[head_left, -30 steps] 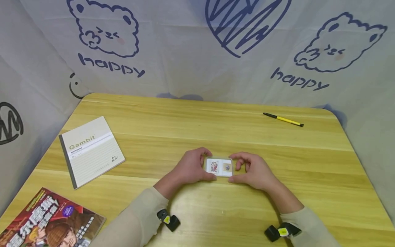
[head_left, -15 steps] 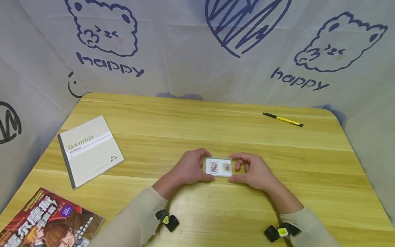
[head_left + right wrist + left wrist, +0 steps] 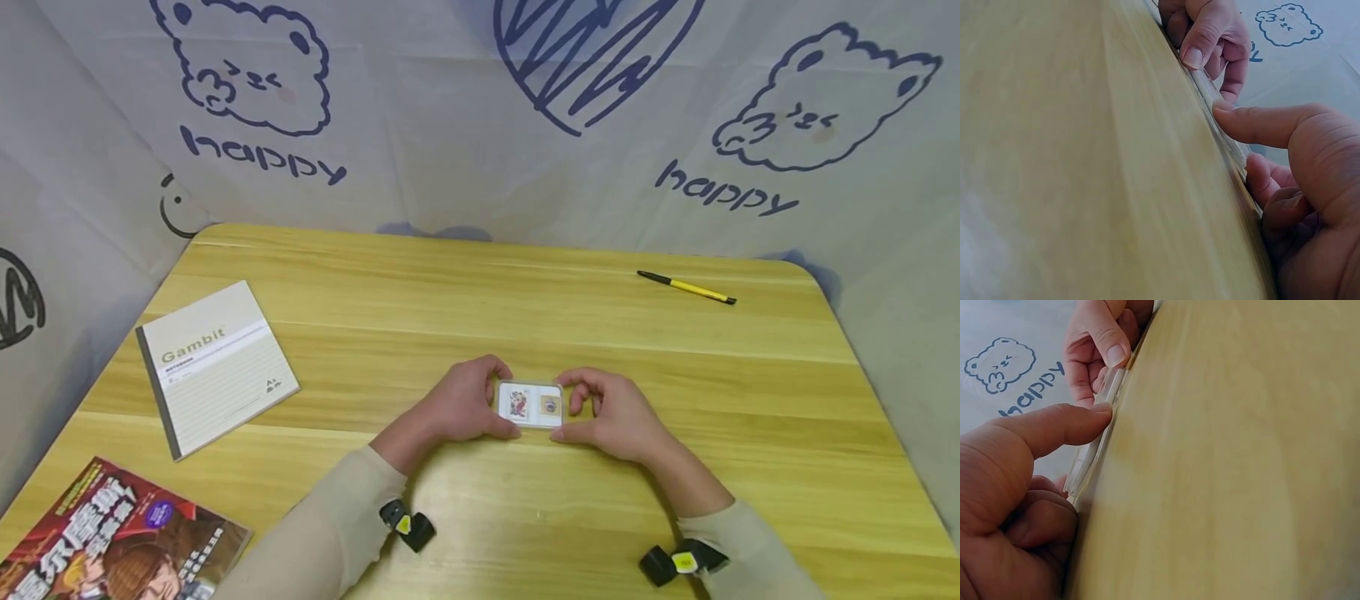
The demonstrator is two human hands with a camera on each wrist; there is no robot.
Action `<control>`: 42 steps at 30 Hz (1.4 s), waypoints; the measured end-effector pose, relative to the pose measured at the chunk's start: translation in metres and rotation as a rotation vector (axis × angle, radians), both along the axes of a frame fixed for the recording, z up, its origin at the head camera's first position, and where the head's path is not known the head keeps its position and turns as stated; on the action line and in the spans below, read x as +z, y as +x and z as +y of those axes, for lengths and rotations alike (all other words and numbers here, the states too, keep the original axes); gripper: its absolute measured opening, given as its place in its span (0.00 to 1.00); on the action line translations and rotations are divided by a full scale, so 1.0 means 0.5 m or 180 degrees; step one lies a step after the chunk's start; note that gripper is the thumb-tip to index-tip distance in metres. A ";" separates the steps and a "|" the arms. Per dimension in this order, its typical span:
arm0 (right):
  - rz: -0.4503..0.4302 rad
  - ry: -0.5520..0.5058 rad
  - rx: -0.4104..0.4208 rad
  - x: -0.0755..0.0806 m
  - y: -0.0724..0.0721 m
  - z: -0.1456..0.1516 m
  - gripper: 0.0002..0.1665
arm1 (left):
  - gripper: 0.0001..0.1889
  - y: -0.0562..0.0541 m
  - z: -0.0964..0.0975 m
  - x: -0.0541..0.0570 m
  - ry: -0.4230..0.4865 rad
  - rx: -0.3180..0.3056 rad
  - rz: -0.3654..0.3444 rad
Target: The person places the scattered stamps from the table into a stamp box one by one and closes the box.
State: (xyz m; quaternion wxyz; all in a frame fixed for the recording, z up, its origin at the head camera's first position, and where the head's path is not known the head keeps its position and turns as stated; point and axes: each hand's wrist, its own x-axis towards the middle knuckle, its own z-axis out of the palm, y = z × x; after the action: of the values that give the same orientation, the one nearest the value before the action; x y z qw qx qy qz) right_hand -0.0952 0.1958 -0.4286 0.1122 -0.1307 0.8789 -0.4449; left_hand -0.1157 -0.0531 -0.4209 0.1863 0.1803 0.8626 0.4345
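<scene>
A small flat clear case point(image 3: 533, 406) with a white insert lies low at the table's middle, one colourful picture and one tan square showing through it. My left hand point(image 3: 467, 402) grips its left end, thumb at the near edge and forefinger at the far edge. On the right end, my right hand point(image 3: 611, 417) pinches it the same way. From the left wrist view, the case point(image 3: 1094, 440) is seen edge-on, close to the tabletop; whether it touches the wood is hard to tell. In the right wrist view, the right thumb presses the near edge of the case point(image 3: 1207, 87).
A Gambit notebook point(image 3: 221, 367) lies on the table's left side. Nearer me is a red comic-style book point(image 3: 123, 533), cut off by the frame. A yellow and black pen point(image 3: 686, 287) lies at the back right of the wooden table point(image 3: 480, 308). White cloth point(image 3: 450, 150) with drawings hangs behind.
The whole head view has shifted slightly. Both hands keep their hold on the case, and it stays in the same spot on the table.
</scene>
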 end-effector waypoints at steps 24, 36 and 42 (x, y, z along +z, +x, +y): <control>0.0000 -0.0011 -0.0118 -0.006 -0.006 -0.001 0.34 | 0.34 -0.005 -0.005 -0.001 0.0245 0.0136 -0.0209; -0.0186 0.0009 -0.0146 0.006 -0.010 -0.007 0.36 | 0.35 0.000 -0.003 0.000 0.0238 0.0213 -0.0220; -0.0183 0.0165 -0.0133 0.014 -0.010 -0.013 0.36 | 0.35 0.003 -0.003 -0.001 0.0191 0.0241 -0.0206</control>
State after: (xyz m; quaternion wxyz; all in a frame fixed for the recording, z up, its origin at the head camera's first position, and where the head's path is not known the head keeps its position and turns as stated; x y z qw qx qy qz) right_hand -0.1000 0.1893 -0.4214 0.1314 -0.0965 0.8891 -0.4277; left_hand -0.1140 -0.0546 -0.4213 0.1921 0.1388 0.8488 0.4725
